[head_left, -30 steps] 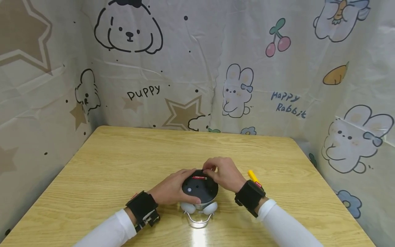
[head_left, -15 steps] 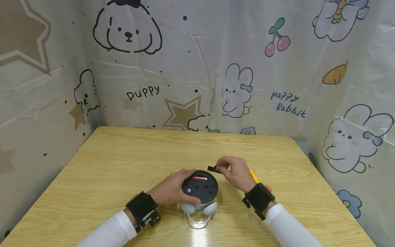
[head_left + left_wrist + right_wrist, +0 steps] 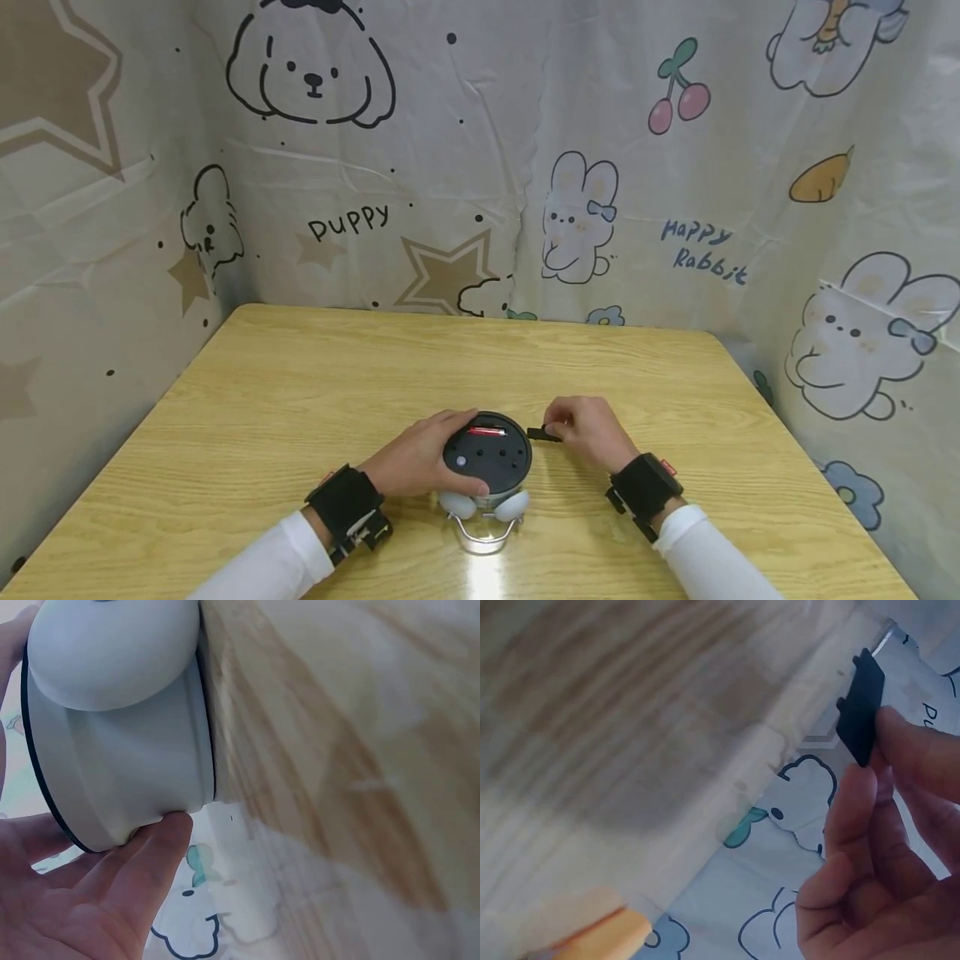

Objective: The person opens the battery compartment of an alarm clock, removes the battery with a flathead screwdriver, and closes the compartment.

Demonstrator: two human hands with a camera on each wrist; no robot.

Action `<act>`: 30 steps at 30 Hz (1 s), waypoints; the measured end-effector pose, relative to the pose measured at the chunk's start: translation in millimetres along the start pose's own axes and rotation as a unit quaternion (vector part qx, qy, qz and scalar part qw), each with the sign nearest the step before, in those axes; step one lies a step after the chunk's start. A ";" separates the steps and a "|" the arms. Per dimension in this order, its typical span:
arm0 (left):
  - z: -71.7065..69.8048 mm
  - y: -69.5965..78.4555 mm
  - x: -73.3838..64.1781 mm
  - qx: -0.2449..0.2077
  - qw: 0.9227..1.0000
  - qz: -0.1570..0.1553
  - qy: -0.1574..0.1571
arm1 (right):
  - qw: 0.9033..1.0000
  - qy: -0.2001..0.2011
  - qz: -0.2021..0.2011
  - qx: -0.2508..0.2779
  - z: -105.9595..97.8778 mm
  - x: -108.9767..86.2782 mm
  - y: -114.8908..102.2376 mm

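A twin-bell alarm clock (image 3: pixel 487 475) lies on its face, its black back up and its pale bells (image 3: pixel 512 506) and wire handle toward me. My left hand (image 3: pixel 412 458) grips the clock from the left, thumb near the bells and fingers round the far side. In the left wrist view, fingertips press the clock's pale side wall (image 3: pixel 139 765). A red battery (image 3: pixel 487 431) sits in the uncovered compartment. Just right of the clock, my right hand (image 3: pixel 592 429) pinches a black battery cover (image 3: pixel 862 705) between thumb and fingers; small tabs show along one edge.
A yellow handle (image 3: pixel 604 937) lies on the table at the lower left of the right wrist view; my right hand and wrist hide it in the head view. Printed cloth (image 3: pixel 450 167) hangs round the wooden table (image 3: pixel 337 375) at the back and sides.
The right hand has pulled the battery cover off the clock's back and carried it right and slightly toward me, baring the red battery. The left hand keeps its grip on the clock.
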State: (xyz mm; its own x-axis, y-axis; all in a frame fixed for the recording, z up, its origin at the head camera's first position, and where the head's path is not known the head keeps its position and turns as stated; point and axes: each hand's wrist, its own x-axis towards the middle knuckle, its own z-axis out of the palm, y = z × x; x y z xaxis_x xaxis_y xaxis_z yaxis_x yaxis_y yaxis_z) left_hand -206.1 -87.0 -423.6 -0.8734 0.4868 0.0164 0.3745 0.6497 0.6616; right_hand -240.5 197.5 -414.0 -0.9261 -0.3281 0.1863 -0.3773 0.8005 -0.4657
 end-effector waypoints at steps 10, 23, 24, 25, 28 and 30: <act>-1.5 1.3 -1.0 0.000 1.000 0.000 0.000 | 0.999 -0.034 0.017 -0.019 4.8 0.9 4.9; -0.7 0.6 0.0 -0.005 1.000 0.000 0.001 | 0.996 -0.067 0.042 -0.030 7.6 5.0 5.1; -0.5 0.4 -0.1 -0.006 1.000 -0.001 0.001 | 0.996 -0.069 0.042 -0.031 7.8 5.1 5.2; -0.4 0.3 -0.2 -0.006 1.000 -0.002 0.000 | 0.996 -0.070 0.042 -0.032 8.1 5.1 5.5; -0.1 -0.2 -0.4 -0.005 1.000 -0.006 0.000 | 0.996 -0.069 0.041 -0.031 8.3 5.1 6.1; -0.1 -0.2 -0.7 -0.004 1.000 -0.008 -0.001 | 0.996 -0.068 0.039 -0.030 8.2 4.9 6.2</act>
State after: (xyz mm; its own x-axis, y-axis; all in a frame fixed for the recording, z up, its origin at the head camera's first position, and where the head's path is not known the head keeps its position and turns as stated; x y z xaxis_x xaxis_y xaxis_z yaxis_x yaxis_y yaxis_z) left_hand -205.6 -87.5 -423.7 -0.8790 0.4768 0.0039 0.3575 0.6536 0.6670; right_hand -247.3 196.6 -423.1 -0.9450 -0.3255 0.0310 -0.3078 0.8537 -0.4200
